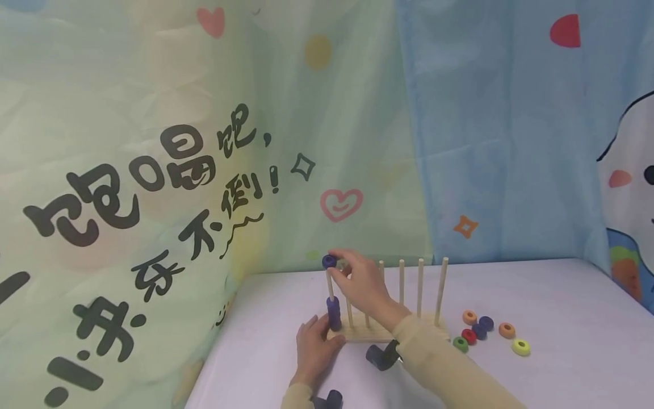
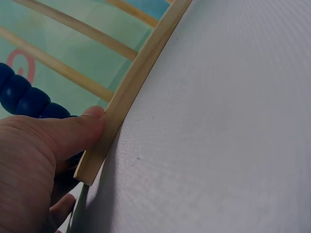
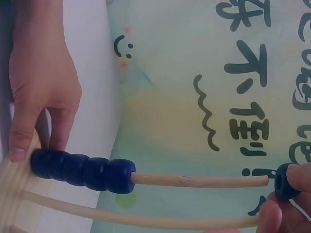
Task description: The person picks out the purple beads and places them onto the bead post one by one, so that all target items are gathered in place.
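A wooden peg rack (image 1: 409,332) stands on the table with several upright pegs. Dark blue beads (image 3: 82,170) are stacked at the foot of its leftmost peg (image 3: 199,181). My right hand (image 1: 365,284) pinches one more blue bead (image 3: 284,181) between thumb and fingers. That bead is just off the tip of the same peg, its hole towards it, with a small gap in the right wrist view. My left hand (image 1: 314,346) grips the left end of the wooden base (image 2: 131,87), thumb on the front edge, other fingers partly hidden behind.
Right of the rack lie loose beads: orange (image 1: 507,330), yellow (image 1: 521,347), red (image 1: 468,336), green (image 1: 460,343) and blue (image 1: 486,324). A printed curtain (image 1: 327,142) hangs behind the white table (image 1: 562,295). Dark wrist-worn devices (image 1: 380,357) show below both hands.
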The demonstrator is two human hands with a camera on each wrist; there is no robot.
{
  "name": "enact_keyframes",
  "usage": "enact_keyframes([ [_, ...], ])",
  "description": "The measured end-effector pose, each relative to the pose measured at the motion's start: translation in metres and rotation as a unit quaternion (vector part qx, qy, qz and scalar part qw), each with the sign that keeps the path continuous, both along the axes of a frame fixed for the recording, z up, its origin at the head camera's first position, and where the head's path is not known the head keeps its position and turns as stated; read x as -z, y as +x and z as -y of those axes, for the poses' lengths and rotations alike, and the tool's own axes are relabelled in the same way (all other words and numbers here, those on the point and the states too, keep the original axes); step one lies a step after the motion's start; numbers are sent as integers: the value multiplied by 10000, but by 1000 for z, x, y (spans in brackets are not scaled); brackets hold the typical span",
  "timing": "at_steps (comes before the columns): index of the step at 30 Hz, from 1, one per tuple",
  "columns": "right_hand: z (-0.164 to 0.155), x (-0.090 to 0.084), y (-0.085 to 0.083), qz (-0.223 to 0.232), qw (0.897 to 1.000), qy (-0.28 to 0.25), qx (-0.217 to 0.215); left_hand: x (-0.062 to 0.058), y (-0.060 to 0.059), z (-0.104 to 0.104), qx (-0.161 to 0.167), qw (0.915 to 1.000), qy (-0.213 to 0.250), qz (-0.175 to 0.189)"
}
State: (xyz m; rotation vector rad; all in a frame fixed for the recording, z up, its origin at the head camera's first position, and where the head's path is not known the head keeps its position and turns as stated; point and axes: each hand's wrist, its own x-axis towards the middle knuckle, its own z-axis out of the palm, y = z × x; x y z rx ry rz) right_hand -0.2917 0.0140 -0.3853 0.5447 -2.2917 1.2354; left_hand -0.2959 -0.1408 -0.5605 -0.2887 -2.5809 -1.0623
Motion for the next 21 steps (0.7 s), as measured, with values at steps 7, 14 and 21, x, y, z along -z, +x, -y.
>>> enact_keyframes([
  [7,3,-1,-7,363,9992,-133,-105,-1,0,0,-10,10000,-4,79],
  [14,5,-1,-11,568,9979,-230,-190,-1,-1,1,44,10000,5,44],
  [21,7,6,-12,411,9990,163,-34,2,-4,2,46,10000,-24,-58],
])
